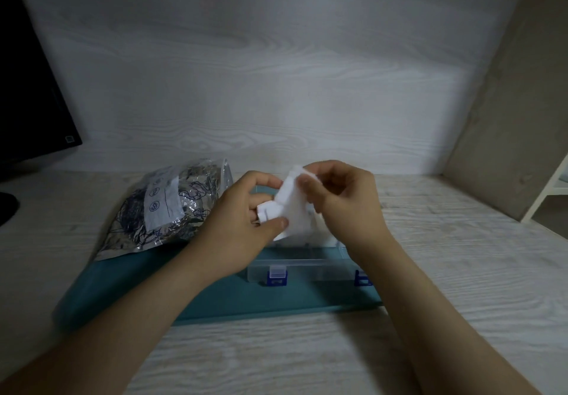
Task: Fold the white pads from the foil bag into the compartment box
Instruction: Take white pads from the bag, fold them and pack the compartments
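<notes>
- The foil bag [167,207] is lying crinkled at centre left, its near end on the teal mat [246,302].
- Your left hand [242,225] is pinching the lower fold of the white pad [289,207].
- The pad is hanging mid-frame over the compartment box [307,268]. It is looking soft, light and floppy, so you are probably safest holding its edges and corners.
- Your right hand [344,207] is pinching its top edge.

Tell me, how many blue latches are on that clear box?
2. The left latch sits on the front of the box; the right latch is on the same front, partly behind the right forearm. Others may be hidden.
</notes>
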Demonstrator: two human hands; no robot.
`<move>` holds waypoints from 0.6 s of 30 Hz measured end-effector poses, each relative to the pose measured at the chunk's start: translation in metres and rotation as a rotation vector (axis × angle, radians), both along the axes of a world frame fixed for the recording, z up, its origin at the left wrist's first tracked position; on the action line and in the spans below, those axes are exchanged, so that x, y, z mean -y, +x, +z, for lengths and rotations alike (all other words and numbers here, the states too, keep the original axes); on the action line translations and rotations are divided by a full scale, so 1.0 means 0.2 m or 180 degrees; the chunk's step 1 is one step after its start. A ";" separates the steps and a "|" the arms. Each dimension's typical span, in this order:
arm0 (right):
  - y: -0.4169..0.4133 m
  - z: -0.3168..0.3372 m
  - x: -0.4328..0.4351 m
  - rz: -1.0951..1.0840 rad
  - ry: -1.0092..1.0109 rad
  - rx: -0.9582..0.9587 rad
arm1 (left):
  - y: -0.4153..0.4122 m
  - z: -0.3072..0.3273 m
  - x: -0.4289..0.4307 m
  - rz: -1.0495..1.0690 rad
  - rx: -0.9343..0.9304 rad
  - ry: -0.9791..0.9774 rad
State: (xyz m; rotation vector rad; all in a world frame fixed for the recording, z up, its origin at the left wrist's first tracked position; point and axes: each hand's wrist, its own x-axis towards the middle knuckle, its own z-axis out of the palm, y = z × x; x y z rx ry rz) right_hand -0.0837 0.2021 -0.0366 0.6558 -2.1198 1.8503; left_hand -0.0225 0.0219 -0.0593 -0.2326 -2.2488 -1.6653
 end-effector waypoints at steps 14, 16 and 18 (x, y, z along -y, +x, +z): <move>0.06 0.03 0.00 0.0956 -0.0348 0.0981 | 0.02 0.05 0.02 0.0305 -0.0287 0.0698; 0.06 0.03 0.00 0.0832 -0.0344 0.0835 | 0.02 0.05 0.02 0.0185 -0.0247 0.0726; 0.06 0.03 0.00 0.0725 -0.0350 0.0687 | 0.02 0.05 0.01 0.0087 -0.0192 0.0767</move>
